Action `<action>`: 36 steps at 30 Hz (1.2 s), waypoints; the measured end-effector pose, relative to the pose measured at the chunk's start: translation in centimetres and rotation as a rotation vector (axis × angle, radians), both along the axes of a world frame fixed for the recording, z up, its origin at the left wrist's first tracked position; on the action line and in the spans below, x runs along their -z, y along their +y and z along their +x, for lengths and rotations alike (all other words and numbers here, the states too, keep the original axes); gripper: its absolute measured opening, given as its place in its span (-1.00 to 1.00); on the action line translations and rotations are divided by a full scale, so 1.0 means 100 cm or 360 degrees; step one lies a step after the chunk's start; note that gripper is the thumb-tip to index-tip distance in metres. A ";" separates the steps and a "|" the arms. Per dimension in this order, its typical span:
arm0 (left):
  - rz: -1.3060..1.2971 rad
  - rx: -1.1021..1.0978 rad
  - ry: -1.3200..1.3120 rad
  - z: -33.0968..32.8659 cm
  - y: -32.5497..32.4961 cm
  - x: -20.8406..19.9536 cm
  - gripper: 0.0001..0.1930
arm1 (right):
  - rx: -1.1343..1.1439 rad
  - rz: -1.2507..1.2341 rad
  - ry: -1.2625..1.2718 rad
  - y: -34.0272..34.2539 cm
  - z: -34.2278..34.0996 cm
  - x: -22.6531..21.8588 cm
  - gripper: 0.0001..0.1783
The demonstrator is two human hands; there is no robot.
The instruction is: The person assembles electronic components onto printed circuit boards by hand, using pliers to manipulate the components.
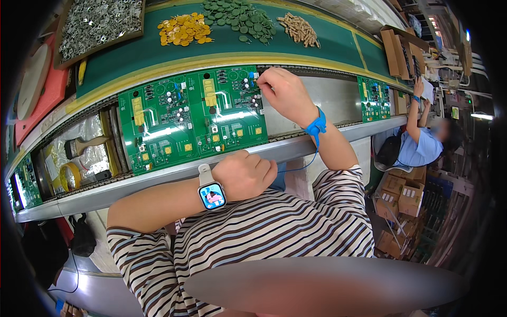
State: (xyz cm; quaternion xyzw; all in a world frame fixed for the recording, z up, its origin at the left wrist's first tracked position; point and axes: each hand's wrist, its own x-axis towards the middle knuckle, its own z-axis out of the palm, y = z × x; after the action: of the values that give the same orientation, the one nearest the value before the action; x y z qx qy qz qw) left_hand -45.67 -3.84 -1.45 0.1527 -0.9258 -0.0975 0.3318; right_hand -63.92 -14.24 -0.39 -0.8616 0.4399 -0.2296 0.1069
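i can't tell whether the right hand, at the far right corner of the paired circuit boards, holds anything; nearer than them, the left hand hides its own fingertips; beyond them, the metal-parts tray is cut off.

Small white lettering stood along the lower part of the left green circuit board, digits showed on the lit face of the smartwatch, and labels too small to read marked the stacked cardboard boxes.
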 end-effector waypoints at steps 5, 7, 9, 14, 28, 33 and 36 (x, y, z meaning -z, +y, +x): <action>-0.0004 0.0035 0.0015 0.000 -0.002 0.001 -0.72 | -0.0003 0.0012 0.0020 0.001 -0.003 -0.002 -0.93; 0.0020 0.0030 -0.0004 0.002 -0.002 0.000 -0.72 | 0.0068 0.0159 0.0024 0.003 -0.003 -0.006 -0.91; -0.0013 0.0036 0.0007 0.003 -0.002 0.000 -0.72 | 0.0159 0.0293 -0.0039 -0.001 -0.013 -0.015 -0.86; -0.0041 0.0052 0.0039 0.004 0.005 0.000 -0.74 | 0.0794 -0.0245 0.0252 -0.062 -0.094 -0.017 -0.84; -0.0111 0.0066 -0.0667 0.009 0.046 0.029 -0.69 | 0.1264 -0.0276 0.0150 -0.085 -0.110 -0.012 -0.81; -0.0205 -0.0017 -0.0749 0.012 0.052 0.031 -0.65 | 0.0479 -0.0368 -0.0230 -0.050 0.005 -0.039 -0.82; -0.0222 -0.0046 -0.0721 0.015 0.052 0.032 -0.65 | 0.0129 0.0074 -0.0240 -0.023 0.079 -0.031 -0.89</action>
State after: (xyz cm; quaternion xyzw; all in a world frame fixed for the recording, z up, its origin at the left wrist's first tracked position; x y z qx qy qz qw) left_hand -44.16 1.41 -4.65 0.1606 -0.9788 0.0082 0.1266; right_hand -56.03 -16.57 2.70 -0.8206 0.4705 -0.2876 0.1503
